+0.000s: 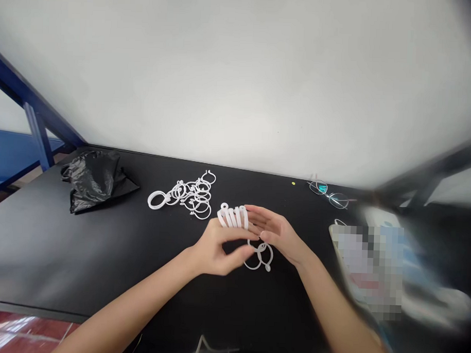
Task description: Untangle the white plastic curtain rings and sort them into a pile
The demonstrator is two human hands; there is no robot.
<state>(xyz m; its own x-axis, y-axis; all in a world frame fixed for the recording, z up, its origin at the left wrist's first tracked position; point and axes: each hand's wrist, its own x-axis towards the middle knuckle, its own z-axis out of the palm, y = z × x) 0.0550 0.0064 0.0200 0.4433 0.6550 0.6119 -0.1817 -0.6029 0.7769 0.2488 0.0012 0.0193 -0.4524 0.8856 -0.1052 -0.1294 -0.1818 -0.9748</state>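
Several white plastic curtain rings (233,217) with small eyelets sit side by side around the fingers of my left hand (219,248). That hand's fingers point right and its thumb is held apart below them. My right hand (278,232) meets the left fingertips, its fingers curved around the rightmost ring; the exact contact is partly hidden. Just below both hands, a few loose curtain rings (266,255) lie on the black table, partly covered by the fingers. Further left is a spread-out pile of white curtain rings (196,195), some overlapping.
A crumpled black plastic bag (94,179) rests at the table's left. Eyeglasses (329,194) lie near the wall at the right, with a phone-like object (335,242), partly pixelated, closer to me. Blue metal frame bars (38,131) rise at the left edge.
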